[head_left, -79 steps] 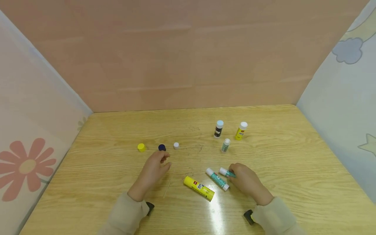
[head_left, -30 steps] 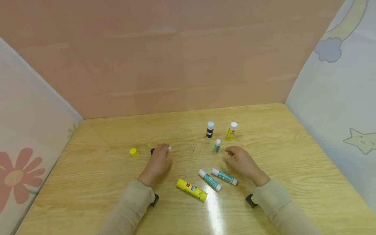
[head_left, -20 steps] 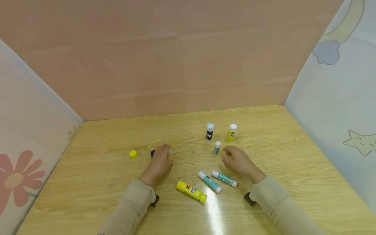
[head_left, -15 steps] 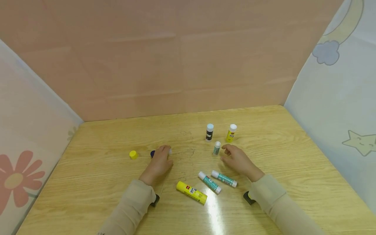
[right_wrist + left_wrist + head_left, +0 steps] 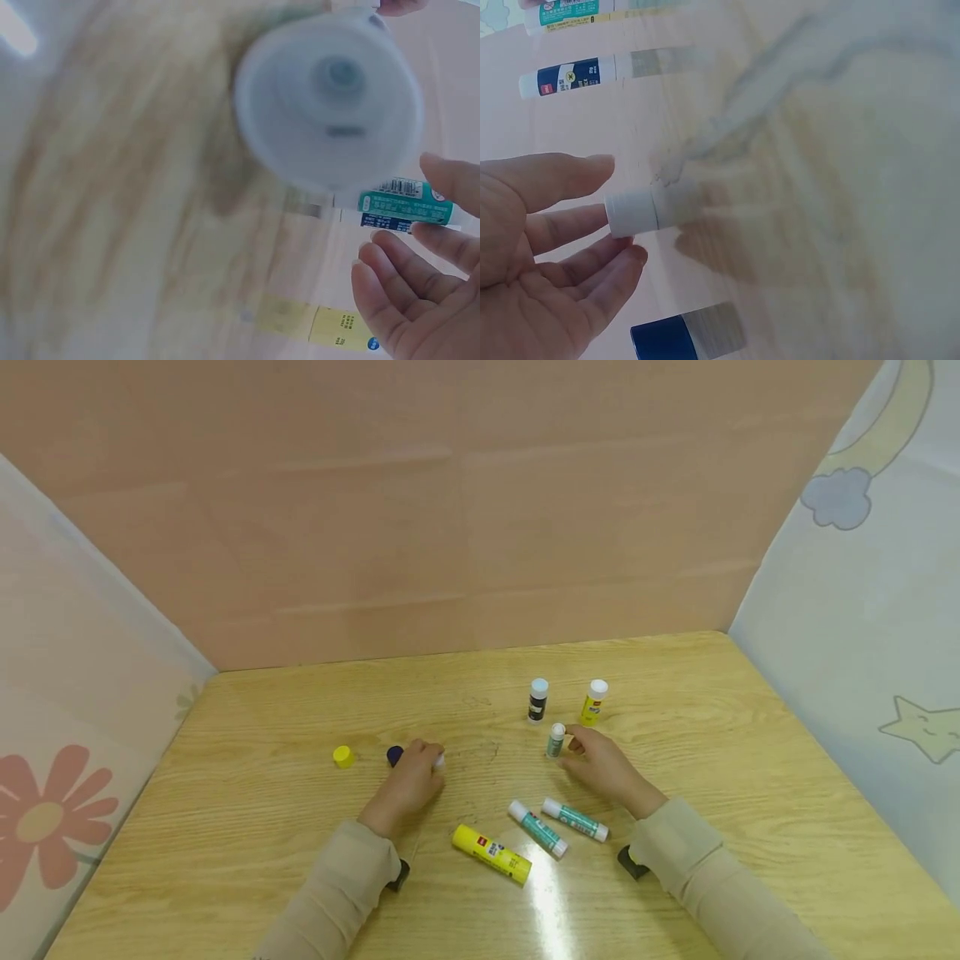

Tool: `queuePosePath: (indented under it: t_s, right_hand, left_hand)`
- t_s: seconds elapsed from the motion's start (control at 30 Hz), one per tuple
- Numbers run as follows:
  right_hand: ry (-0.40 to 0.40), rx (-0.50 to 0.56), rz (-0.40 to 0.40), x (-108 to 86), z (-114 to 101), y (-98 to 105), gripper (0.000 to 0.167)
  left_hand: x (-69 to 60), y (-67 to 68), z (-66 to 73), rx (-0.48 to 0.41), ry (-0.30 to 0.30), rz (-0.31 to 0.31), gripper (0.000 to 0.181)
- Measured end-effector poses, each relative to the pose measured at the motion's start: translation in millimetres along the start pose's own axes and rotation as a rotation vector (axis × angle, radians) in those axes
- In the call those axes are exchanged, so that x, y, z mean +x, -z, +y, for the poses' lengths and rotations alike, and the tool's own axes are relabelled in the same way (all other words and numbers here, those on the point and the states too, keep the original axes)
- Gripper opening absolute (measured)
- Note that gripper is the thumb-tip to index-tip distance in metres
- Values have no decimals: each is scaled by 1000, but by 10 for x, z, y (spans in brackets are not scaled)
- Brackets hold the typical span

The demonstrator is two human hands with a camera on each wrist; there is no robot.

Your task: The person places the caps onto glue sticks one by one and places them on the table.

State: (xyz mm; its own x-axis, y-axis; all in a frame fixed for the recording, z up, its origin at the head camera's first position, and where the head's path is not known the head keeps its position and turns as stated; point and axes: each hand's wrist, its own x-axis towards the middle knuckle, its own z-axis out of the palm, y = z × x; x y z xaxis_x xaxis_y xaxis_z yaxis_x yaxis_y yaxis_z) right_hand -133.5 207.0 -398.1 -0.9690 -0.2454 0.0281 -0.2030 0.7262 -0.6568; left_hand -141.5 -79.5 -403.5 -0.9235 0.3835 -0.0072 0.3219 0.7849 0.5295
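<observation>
In the head view my left hand (image 5: 412, 777) is at the small white cap (image 5: 439, 761). The left wrist view shows fingers behind that cap (image 5: 633, 213) and the thumb slightly apart from it. Beside it stands a navy cap (image 5: 394, 755), with a yellow cap (image 5: 343, 757) farther left. My right hand (image 5: 603, 766) reaches round a small upright green glue stick (image 5: 555, 742), thumb and index finger spread on either side. In the right wrist view this green glue stick (image 5: 401, 202) shows between thumb and fingers; a firm grip is not visible.
A dark navy glue stick (image 5: 537, 703) and a yellow one (image 5: 592, 705) stand upright behind. Two green glue sticks (image 5: 538, 830) (image 5: 576, 820) and a large yellow one (image 5: 491, 855) lie in front on the wooden table (image 5: 247, 827).
My right hand let go of a lying green glue stick, then moved back to the small upright one. The left hand moved from near the navy cap to the white cap.
</observation>
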Motion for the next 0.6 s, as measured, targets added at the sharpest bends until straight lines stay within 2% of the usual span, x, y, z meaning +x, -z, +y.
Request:
queuePosePath:
  t_s: [0.27, 0.5, 0.6]
  right_hand:
    - [-3, 63, 13, 25, 4, -20, 43]
    - [23, 80, 42, 58, 11, -22, 33]
    - [40, 69, 46, 55, 8, -22, 28]
  left_hand:
    - [-29, 1, 13, 20, -26, -53, 19]
    - [-76, 25, 35, 21, -70, -46, 10]
    - [-88, 30, 31, 21, -71, -47, 11]
